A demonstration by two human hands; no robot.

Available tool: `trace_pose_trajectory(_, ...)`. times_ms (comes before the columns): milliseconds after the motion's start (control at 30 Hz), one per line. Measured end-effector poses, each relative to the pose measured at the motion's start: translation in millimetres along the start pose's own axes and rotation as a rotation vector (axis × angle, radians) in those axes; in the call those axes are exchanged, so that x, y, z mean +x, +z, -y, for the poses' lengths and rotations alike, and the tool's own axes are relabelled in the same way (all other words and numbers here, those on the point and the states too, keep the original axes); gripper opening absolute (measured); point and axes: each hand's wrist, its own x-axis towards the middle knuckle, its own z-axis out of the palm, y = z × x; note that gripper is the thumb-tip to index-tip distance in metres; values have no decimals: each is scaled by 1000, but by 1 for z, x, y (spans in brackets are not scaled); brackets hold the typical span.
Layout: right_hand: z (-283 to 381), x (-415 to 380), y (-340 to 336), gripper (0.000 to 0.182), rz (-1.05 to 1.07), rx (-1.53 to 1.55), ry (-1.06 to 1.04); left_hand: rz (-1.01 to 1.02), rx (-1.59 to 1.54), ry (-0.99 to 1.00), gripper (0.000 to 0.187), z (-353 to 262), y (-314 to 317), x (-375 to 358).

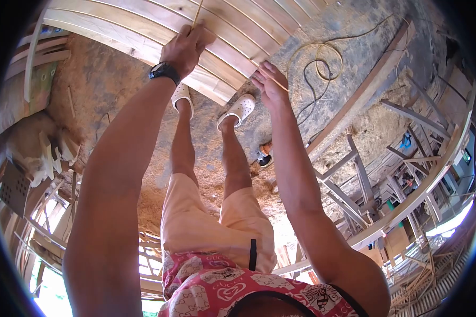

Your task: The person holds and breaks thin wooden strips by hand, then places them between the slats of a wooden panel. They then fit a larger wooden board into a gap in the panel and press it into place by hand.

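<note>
A panel of pale wooden planks [232, 31], with narrow lines between the boards, spans the top of the view. My left hand [185, 52], a dark watch on its wrist, is over the planks with its fingers closed on a thin light strip [199, 11] that runs up out of view. At the panel's right corner, my right hand [271, 85] pinches another thin light strip [278, 83], which crosses its fingers and points at the plank edge. Whether the two strips are one piece, I cannot tell.
My feet in white clogs [240, 110] stand just below the panel's near edge. A coiled cable [322, 61] lies on the dusty floor to the right, beside a long wooden beam [362, 87]. Wooden frames [357, 169] stand further right; timber pieces [42, 53] are stacked at left.
</note>
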Motion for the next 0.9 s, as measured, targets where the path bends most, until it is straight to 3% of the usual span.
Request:
trace_pose_trajectory(200,-7,3,5,41,-49,87,1,-36,7,5,51,0,2,0)
trace_pose_trajectory(300,-7,9,4,37,-95,-120,-57,-62,15,40,50,3,5,0)
trace_pose_trajectory(667,2,0,8,41,-59,-129,-80,-42,10,67,51,3,3,0)
trace_pose_trajectory(733,2,-3,3,31,-35,-237,-133,-79,24,90,51,3,5,-2)
trace_pose_trajectory(800,-1,-8,6,33,-161,-275,-250,-38,99,95,51,3,4,1)
trace_pose_trajectory(867,-2,-16,4,37,-235,-620,-645,-29,88,90,51,2,2,2)
trace_pose_trajectory(900,0,-20,8,42,-163,-649,-781,-16,78,80,52,2,2,2)
